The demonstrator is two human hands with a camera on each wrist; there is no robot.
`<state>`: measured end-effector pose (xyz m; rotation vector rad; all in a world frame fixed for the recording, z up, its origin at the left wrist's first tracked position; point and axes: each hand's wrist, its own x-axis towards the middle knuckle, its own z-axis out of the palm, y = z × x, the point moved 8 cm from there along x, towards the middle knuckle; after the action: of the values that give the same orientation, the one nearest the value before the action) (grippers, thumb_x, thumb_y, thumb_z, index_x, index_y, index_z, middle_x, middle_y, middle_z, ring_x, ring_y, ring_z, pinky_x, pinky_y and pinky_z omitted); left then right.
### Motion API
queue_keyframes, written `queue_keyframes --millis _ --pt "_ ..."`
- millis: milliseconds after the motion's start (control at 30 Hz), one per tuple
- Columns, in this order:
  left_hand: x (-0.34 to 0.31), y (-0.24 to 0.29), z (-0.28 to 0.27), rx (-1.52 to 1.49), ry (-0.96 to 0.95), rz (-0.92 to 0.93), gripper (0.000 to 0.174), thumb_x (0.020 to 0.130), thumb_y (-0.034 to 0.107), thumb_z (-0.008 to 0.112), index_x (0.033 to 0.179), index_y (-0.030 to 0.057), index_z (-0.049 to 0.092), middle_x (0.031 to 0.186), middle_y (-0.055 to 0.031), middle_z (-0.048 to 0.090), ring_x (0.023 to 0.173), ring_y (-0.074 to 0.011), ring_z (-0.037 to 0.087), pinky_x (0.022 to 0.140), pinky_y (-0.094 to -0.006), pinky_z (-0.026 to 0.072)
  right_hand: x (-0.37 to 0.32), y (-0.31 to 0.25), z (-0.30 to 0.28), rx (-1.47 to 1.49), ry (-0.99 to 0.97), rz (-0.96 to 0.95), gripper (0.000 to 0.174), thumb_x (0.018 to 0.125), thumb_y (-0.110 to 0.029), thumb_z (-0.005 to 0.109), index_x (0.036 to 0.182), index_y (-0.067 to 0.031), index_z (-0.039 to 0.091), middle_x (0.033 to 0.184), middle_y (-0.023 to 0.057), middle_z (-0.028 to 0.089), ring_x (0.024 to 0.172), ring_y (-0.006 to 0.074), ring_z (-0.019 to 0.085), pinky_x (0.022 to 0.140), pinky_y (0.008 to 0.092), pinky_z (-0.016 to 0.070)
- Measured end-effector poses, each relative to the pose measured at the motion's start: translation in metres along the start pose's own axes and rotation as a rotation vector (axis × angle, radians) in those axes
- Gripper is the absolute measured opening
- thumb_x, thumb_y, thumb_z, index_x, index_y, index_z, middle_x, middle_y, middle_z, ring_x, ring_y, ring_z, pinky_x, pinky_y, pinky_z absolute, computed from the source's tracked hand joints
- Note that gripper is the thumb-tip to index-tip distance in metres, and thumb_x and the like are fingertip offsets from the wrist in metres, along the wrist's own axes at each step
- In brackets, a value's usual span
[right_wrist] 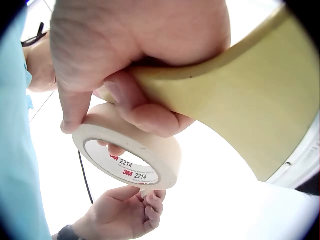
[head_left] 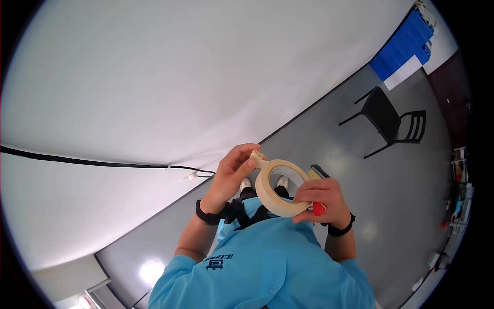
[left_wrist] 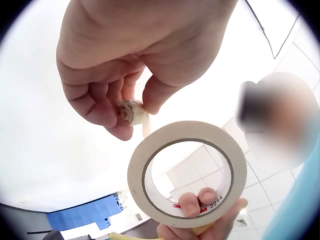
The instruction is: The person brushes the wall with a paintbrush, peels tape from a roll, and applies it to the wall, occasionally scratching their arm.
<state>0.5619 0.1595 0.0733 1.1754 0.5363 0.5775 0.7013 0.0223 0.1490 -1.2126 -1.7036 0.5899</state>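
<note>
My right hand (head_left: 328, 200) holds a roll of cream masking tape (head_left: 265, 191), with fingertips inside the ring and the thumb on the outer side. The same hand also grips a wide brush with a yellow handle (right_wrist: 225, 90); the handle's red end (head_left: 319, 208) shows by the palm in the head view. Between its thumb and fingers, my left hand (head_left: 230, 172) pinches the crumpled loose end (left_wrist: 132, 113) of the tape. A short strip runs from there to the roll. "3M 2214" is printed inside the core. Most of the brush is hidden by the right hand in the head view.
A white wall (head_left: 180, 77) rises close on the left, with a black cable (head_left: 92, 164) running along it. On the grey floor (head_left: 329, 139) to the right stands a black chair (head_left: 382, 114). Blue boxes (head_left: 404, 46) are stacked at the far right.
</note>
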Motion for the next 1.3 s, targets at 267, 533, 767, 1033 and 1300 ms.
queue_keyframes --millis 267,533,767,1033,1300 --pt "-0.002 0.003 0.002 -0.051 -0.051 -0.024 0.038 0.094 0.009 0.062 0.129 0.0033 0.05 0.114 -0.0073 0.062 0.107 -0.0142 0.058 0.095 -0.0298 0.0457 0.002 0.0 0.0 -0.027 -0.002 -0.065 0.045 0.061 -0.041 0.089 0.087 -0.0097 0.069 0.08 0.0046 0.067 0.063 0.0182 0.064 0.055 0.025 0.0501" --pt "-0.005 0.005 0.0 -0.026 -0.01 -0.013 0.038 0.093 0.009 0.063 0.129 0.0032 0.05 0.111 -0.0055 0.061 0.101 -0.0116 0.059 0.09 -0.0274 0.0472 0.007 0.0 0.0 -0.022 -0.024 -0.08 0.043 0.061 -0.039 0.089 0.086 -0.0109 0.069 0.081 0.0029 0.067 0.062 0.0181 0.064 0.054 0.0253 0.0492" --pt "-0.007 0.0 -0.002 0.038 0.068 -0.039 0.037 0.093 0.01 0.064 0.127 0.0026 0.052 0.107 -0.004 0.061 0.097 -0.0103 0.058 0.087 -0.026 0.0479 0.005 0.004 0.004 -0.082 -0.048 -0.05 0.042 0.059 -0.037 0.089 0.087 -0.0117 0.07 0.085 0.0024 0.068 0.065 0.0196 0.064 0.057 0.0272 0.0499" --pt "-0.007 -0.011 -0.013 0.251 0.165 0.034 0.026 0.094 0.007 0.061 0.118 0.0027 0.056 0.105 -0.004 0.062 0.096 -0.0099 0.058 0.084 -0.0252 0.0481 0.008 0.007 0.011 -0.059 -0.063 -0.04 0.041 0.06 -0.035 0.089 0.088 -0.0113 0.07 0.087 0.0027 0.068 0.068 0.0205 0.065 0.059 0.0287 0.0514" --pt "-0.009 -0.01 -0.014 0.357 0.222 0.046 0.025 0.093 0.009 0.063 0.117 0.0029 0.057 0.105 -0.0033 0.063 0.095 -0.0097 0.059 0.084 -0.0247 0.0483 0.009 0.008 0.013 -0.092 -0.066 -0.034 0.04 0.06 -0.036 0.088 0.086 -0.0114 0.07 0.086 0.0024 0.068 0.067 0.02 0.065 0.058 0.0285 0.0513"
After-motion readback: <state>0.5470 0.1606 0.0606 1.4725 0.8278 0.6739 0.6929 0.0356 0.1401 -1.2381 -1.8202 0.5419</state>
